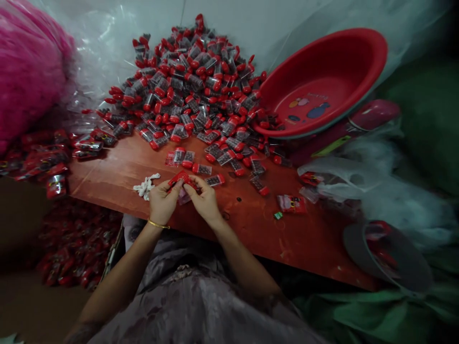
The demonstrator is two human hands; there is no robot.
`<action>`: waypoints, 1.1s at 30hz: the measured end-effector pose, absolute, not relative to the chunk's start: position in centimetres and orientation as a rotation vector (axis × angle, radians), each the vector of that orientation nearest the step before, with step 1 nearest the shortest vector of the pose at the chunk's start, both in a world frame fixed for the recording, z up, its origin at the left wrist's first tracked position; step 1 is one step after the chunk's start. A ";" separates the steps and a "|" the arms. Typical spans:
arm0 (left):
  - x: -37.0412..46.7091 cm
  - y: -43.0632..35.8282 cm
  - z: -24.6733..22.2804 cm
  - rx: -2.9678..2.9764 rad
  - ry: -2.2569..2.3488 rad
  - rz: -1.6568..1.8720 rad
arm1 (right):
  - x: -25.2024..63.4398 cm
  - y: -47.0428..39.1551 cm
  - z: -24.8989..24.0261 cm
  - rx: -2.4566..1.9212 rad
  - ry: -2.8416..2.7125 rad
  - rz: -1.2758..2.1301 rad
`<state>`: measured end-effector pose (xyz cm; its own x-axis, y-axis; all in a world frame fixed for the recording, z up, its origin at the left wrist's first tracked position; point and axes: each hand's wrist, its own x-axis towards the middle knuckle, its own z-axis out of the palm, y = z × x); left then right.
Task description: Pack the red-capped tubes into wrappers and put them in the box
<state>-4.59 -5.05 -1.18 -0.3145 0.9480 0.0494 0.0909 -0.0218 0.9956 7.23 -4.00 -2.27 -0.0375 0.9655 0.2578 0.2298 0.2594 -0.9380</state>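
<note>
My left hand [163, 200] and my right hand [204, 198] are together at the front edge of the reddish wooden table [261, 229]. Fingers of both pinch a small red packet [181, 177] with a light swirl pattern. A pinkish see-through part shows below it, between the thumbs. Just beyond the hands lie small clear tubes with red caps and dark contents, one of them [215, 180] right of my right hand. A white crumpled piece [146, 186] lies left of my left hand. Behind is a large heap of such tubes [193, 81].
A red basin [322, 81] leans tilted at the back right. Red packets [46, 157] pile up at the left, with more [79, 243] below the table edge. One packet [291, 204] lies to the right, near a grey container [390, 258] and plastic bags. A pink bundle [30, 71] stands back left.
</note>
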 end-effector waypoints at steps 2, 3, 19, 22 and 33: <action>-4.3 -5.0 -1.0 1.034 1.400 1.461 | 7.2 -4.0 -2.0 -1.152 -1.430 1.012; -4.2 -5.0 -0.9 1.003 1.376 1.470 | 7.2 -4.1 -1.9 -1.155 -1.423 1.013; -3.7 -5.1 0.9 0.373 1.171 1.275 | 8.4 -4.1 -1.1 -1.277 -1.859 0.707; -4.2 -4.9 0.9 0.346 1.222 1.288 | 9.8 -3.2 -1.2 -1.591 -1.935 0.519; -3.1 -5.7 1.6 0.221 1.087 1.205 | 15.9 -5.2 -4.5 -1.769 -2.071 0.077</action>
